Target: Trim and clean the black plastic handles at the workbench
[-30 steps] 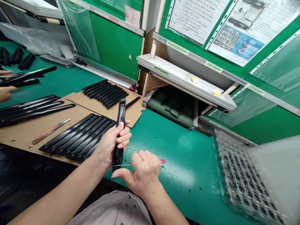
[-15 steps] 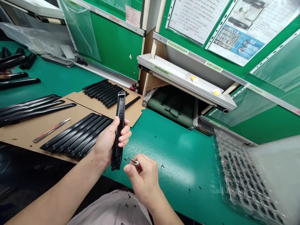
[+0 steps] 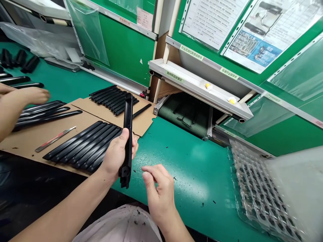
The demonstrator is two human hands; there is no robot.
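My left hand (image 3: 117, 156) is wrapped round a long black plastic piece (image 3: 128, 121), held upright and slightly tilted. Its rounded end points up; the lower end has notches and small tabs. To the right of that lower end, and apart from it, is my right hand (image 3: 158, 188), its fingers curled toward the thumb. Whatever lies inside those fingers is hidden; no blade shows. Left of my left hand, a row of similar black pieces (image 3: 83, 144) lies on brown cardboard (image 3: 22, 144). A scalpel (image 3: 55, 138) with a red-marked handle rests beside the row.
Another person's hand (image 3: 35, 95) reaches in over black strips (image 3: 50, 116) at left. More strips (image 3: 111, 99) lie behind. A conveyor belt (image 3: 185, 116) runs under a shelf (image 3: 202, 87). A clear blister tray (image 3: 262, 191) stands right. Black scraps dot the green table (image 3: 196, 158).
The black piece has turned in my left hand, and the shiny loop at its top no longer shows. The small blade in my right hand has gone from sight. Another person's hand has moved in at left.
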